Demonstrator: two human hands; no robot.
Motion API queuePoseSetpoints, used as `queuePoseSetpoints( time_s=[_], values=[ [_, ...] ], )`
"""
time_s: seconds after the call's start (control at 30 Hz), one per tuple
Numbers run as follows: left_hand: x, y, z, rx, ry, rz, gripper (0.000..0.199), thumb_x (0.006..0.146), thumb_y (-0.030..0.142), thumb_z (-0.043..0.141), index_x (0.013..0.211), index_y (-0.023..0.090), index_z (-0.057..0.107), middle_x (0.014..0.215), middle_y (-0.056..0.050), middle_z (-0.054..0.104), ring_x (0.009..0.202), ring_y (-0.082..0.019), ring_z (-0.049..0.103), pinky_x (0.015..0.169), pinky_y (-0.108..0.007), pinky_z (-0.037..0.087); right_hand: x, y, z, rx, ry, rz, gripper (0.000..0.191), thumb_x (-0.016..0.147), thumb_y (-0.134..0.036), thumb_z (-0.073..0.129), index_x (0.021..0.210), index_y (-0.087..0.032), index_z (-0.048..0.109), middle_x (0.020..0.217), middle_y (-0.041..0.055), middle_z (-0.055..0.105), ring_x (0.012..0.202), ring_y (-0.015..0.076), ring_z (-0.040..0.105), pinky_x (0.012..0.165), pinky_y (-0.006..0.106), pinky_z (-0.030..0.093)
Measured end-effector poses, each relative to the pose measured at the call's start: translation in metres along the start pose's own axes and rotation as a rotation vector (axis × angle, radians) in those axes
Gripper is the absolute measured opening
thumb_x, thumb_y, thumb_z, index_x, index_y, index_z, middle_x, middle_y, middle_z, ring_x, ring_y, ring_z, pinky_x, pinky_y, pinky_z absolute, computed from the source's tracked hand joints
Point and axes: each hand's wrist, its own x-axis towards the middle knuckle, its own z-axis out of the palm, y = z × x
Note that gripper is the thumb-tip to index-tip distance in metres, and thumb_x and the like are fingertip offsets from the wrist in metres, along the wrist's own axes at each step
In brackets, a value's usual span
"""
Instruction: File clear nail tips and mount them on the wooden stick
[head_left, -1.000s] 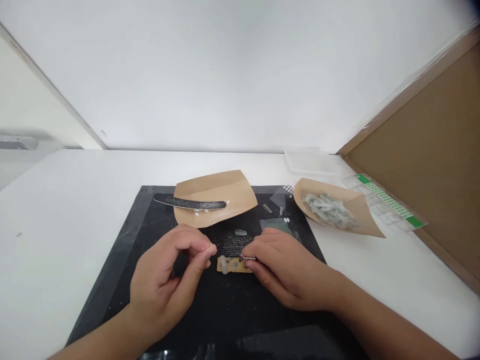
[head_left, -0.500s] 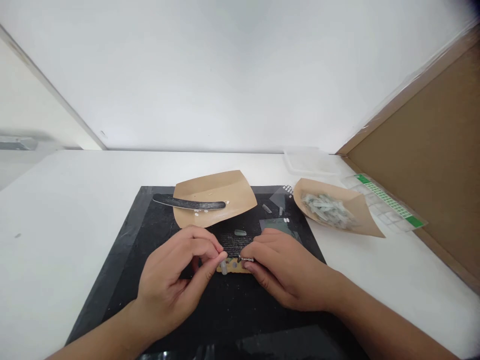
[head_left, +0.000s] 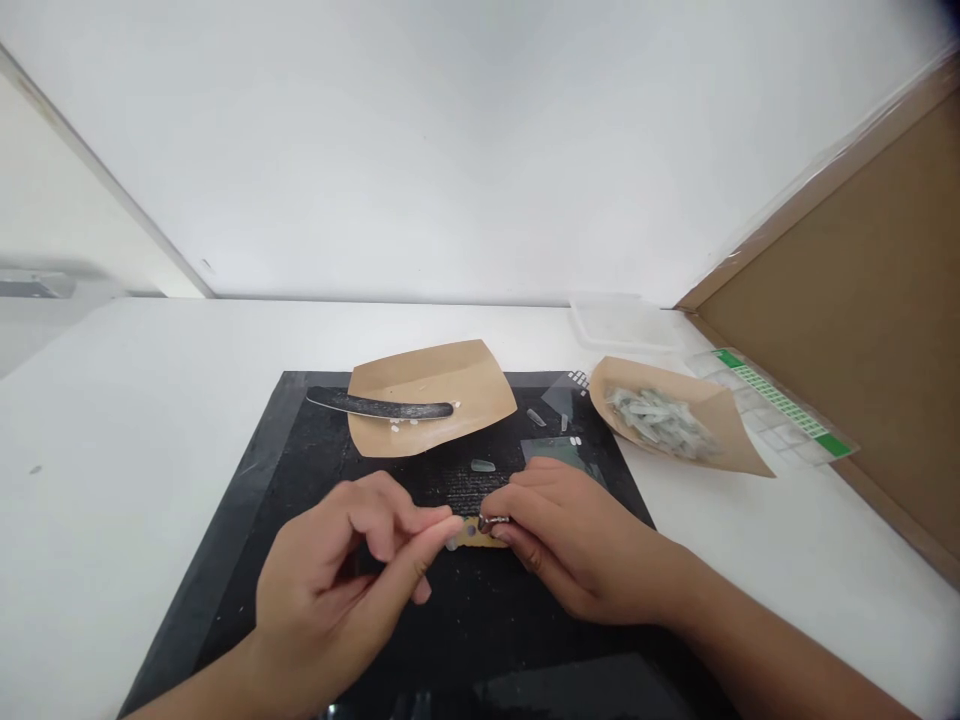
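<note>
On the black mat (head_left: 420, 640), a small yellowish strip (head_left: 476, 537) with round spots lies between my hands. My left hand (head_left: 352, 580) has thumb and forefinger pinched together at the strip's left end; what they hold, if anything, is too small to name. A small clear piece (head_left: 451, 544) shows just below those fingertips. My right hand (head_left: 562, 535) is closed on a small metal clipper (head_left: 492, 521), whose tip is over the strip's right part. Just beyond the hands lies a loose clear nail tip (head_left: 483, 466).
A brown paper sheet (head_left: 450, 375) bears a black nail file (head_left: 375, 407) and white bits. On the right, a paper tray (head_left: 731, 425) holds many clear tips. Beyond stand a clear plastic box (head_left: 622, 322) and a green-striped plastic case (head_left: 784, 400). A brown board (head_left: 847, 300) borders the right side.
My left hand's fingertips have moved slightly right, towards the clipper, and its other fingers have shifted. The clear piece below them is now mostly covered. My right hand has barely moved.
</note>
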Motion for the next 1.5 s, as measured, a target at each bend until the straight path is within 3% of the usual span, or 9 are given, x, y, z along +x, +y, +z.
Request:
queuePoseSetpoints(
  time_s=[0.07,0.17,0.3,0.47,0.6,0.77,1.03,1.23,1.5],
  values=[
    [0.000,-0.001,0.001,0.025,0.086,-0.032,0.026,0.088,0.011,0.081,0.093,0.024,0.059,0.078,0.007,0.072,0.049,-0.008,0.067,0.055,-0.023,0.063,0.000,0.001,0.000,-0.003,0.005,-0.011,0.019,0.109,-0.022,0.041,0.111,-0.018,0.059,0.086,0.0024,0.067,0.074,0.0170,0.056,0.072,0.033,0.036],
    [0.005,-0.005,-0.002,0.192,0.056,0.036,0.025,0.088,0.018,0.083,0.108,0.028,0.071,0.080,0.007,0.079,0.054,-0.010,0.071,0.058,-0.023,0.064,-0.001,0.002,-0.001,-0.009,0.050,-0.027,0.018,0.108,-0.021,0.045,0.114,-0.017,0.062,0.087,0.0029,0.068,0.075,0.0169,0.056,0.072,0.034,0.038],
    [0.009,-0.011,-0.005,0.295,0.022,0.070,0.025,0.094,0.022,0.078,0.115,0.034,0.076,0.075,0.010,0.079,0.053,-0.008,0.071,0.055,-0.021,0.061,-0.001,0.002,-0.002,-0.012,0.254,-0.013,0.018,0.104,-0.020,0.055,0.116,-0.018,0.068,0.084,0.0037,0.065,0.075,0.0179,0.053,0.071,0.035,0.040],
    [0.010,-0.015,-0.008,0.367,0.114,0.042,0.018,0.096,0.025,0.075,0.112,0.032,0.076,0.104,0.006,0.083,0.062,-0.010,0.075,0.057,-0.026,0.061,-0.001,0.003,-0.004,-0.040,0.395,0.041,0.023,0.099,-0.015,0.063,0.119,-0.022,0.073,0.088,0.0031,0.062,0.079,0.0174,0.055,0.077,0.036,0.044],
    [0.021,-0.019,-0.016,0.516,0.198,0.060,0.011,0.094,0.031,0.078,0.105,0.033,0.078,0.077,0.008,0.077,0.058,-0.011,0.068,0.062,-0.030,0.059,-0.001,0.004,0.001,-0.034,0.393,0.079,0.022,0.097,-0.014,0.065,0.113,-0.024,0.075,0.091,0.0027,0.063,0.082,0.0171,0.058,0.086,0.039,0.047],
    [0.034,-0.030,-0.027,0.573,0.222,0.097,0.004,0.094,0.032,0.077,0.092,0.030,0.079,0.082,0.003,0.077,0.069,-0.014,0.068,0.063,-0.032,0.055,-0.003,0.006,0.004,-0.023,0.371,0.092,0.018,0.099,-0.016,0.064,0.111,-0.026,0.075,0.095,0.0031,0.066,0.086,0.0180,0.060,0.094,0.043,0.049],
    [0.037,-0.040,-0.031,0.665,0.196,0.025,0.018,0.099,0.036,0.071,0.115,0.035,0.079,0.066,0.007,0.073,0.055,-0.011,0.066,0.058,-0.027,0.051,-0.004,0.003,0.000,-0.005,0.379,0.099,0.015,0.098,-0.018,0.064,0.110,-0.023,0.072,0.097,0.0053,0.067,0.089,0.0201,0.062,0.092,0.042,0.052],
    [0.037,-0.036,-0.033,0.694,0.266,0.049,0.021,0.099,0.033,0.072,0.118,0.037,0.078,0.070,0.007,0.075,0.057,-0.011,0.066,0.054,-0.027,0.047,-0.005,0.004,0.001,-0.003,0.359,0.110,0.016,0.098,-0.019,0.064,0.112,-0.023,0.072,0.097,0.0041,0.067,0.088,0.0190,0.061,0.093,0.041,0.051],
    [0.036,-0.032,-0.031,0.645,0.170,0.252,0.011,0.093,0.019,0.076,0.102,0.025,0.074,0.081,0.002,0.071,0.064,-0.012,0.062,0.058,-0.028,0.049,-0.004,0.006,0.002,-0.011,0.320,0.087,0.020,0.102,-0.021,0.062,0.119,-0.023,0.073,0.096,0.0050,0.067,0.087,0.0192,0.059,0.084,0.037,0.050]
  ],
)
